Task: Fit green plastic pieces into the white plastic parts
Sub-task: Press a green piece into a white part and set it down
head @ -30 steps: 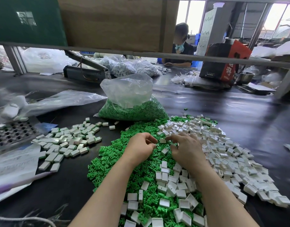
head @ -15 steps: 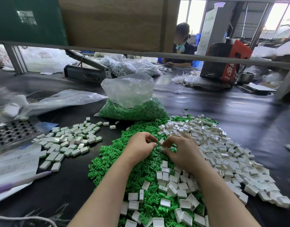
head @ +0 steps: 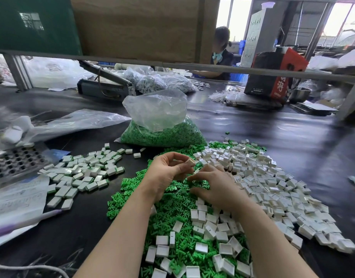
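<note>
- My left hand point(head: 168, 173) is raised just above the green pile point(head: 172, 207), its grip pinching one white part point(head: 190, 162) between thumb and fingertips.
- My right hand point(head: 214, 187) sits low on the green pieces, fingers curled down into them. I judge it is picking out one piece, but I cannot tell whether anything is between the fingertips.
- Loose white parts point(head: 273, 187) spread to the right and near side, overlapping the green pile. A smaller heap of finished parts point(head: 86, 169) lies to the left on the black tabletop point(head: 293, 137), and a clear bag of green pieces point(head: 162, 133) stands on the far side.
- Risk: the green pieces look tangled, so the right hand may lift two at once or catch one the wrong way round, and it would not seat.
- Risk: the white part is held only at its edges. A hard push from the right could twist it out of the pinch and drop it into the pile.
- Risk: a dropped part would be hard to tell from the empty ones around it.
</note>
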Demonstrator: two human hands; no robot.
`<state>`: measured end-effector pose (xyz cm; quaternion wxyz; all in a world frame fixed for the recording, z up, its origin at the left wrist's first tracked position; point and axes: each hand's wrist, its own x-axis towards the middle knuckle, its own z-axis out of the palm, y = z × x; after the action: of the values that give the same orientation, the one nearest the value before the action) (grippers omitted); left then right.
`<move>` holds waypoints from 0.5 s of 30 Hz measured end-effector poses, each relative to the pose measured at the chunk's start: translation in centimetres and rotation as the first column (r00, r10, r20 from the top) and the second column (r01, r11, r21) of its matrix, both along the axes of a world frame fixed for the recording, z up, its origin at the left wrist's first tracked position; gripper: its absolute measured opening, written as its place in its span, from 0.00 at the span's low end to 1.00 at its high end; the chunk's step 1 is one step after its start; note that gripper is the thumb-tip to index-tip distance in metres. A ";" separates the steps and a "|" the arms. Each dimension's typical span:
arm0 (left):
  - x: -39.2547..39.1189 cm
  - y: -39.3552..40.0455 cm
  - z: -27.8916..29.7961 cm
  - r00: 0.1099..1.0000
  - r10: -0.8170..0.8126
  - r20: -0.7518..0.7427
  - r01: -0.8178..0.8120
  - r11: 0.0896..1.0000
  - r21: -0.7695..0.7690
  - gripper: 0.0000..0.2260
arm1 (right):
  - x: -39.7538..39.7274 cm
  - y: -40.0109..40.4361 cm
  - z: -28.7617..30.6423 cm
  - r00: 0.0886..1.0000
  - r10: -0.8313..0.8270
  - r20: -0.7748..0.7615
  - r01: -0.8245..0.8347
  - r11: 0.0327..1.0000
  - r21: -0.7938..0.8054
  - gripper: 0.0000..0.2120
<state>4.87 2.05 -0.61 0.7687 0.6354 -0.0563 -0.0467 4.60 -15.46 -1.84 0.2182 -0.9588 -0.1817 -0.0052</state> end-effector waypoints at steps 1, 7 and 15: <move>0.0 0.0 0.1 1.000 -0.009 0.000 0.009 1.000 -0.028 0.16 | 0.0 0.1 -0.1 1.000 0.005 -0.004 -0.005 1.000 -0.019 0.13; -0.1 0.1 0.2 0.998 -0.063 0.000 0.063 0.993 -0.098 0.13 | 0.2 0.2 -0.2 0.998 0.009 0.058 -0.007 0.999 -0.034 0.07; 0.1 0.3 0.0 0.999 -0.038 -0.006 0.037 0.996 -0.081 0.13 | 0.1 0.5 0.1 0.996 -0.018 0.087 0.022 0.998 -0.053 0.05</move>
<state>4.93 2.34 -0.58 0.7929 0.6026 -0.0672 -0.0611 4.70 -14.93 -1.74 0.1840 -0.9650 -0.1814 -0.0440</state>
